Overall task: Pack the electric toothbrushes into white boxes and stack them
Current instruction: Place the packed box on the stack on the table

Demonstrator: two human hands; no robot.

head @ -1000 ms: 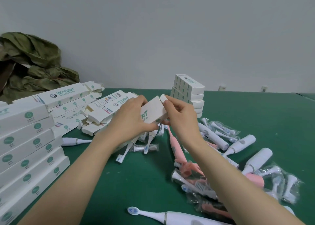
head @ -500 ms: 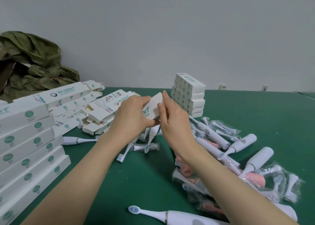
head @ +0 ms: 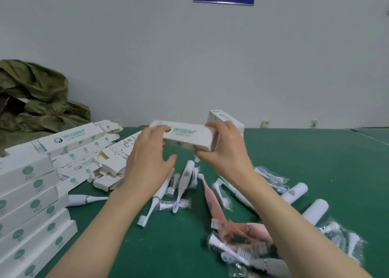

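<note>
A white toothbrush box (head: pixel 189 137) with green lettering is held level above the green table (head: pixel 315 161). My right hand (head: pixel 226 151) grips its right end, thumb underneath. My left hand (head: pixel 147 161) touches the box's left end with its fingertips, the thumb spread apart below. Loose white and pink electric toothbrushes (head: pixel 185 178) and bagged brush heads (head: pixel 174 205) lie under and to the right of my hands. A small stack of packed boxes (head: pixel 226 117) stands behind my right hand, partly hidden.
A tall stack of white boxes (head: pixel 31 210) fills the left edge. Open and flat boxes (head: pixel 84 149) lie in a heap behind it. A crumpled green sack (head: pixel 35 100) sits at the far left against the wall. White toothbrush handles (head: pixel 315 211) lie at the right.
The box has been turned from end-on to level and raised. My right hand has shifted to its right end, my left hand has loosened to fingertips. The camera has tilted up.
</note>
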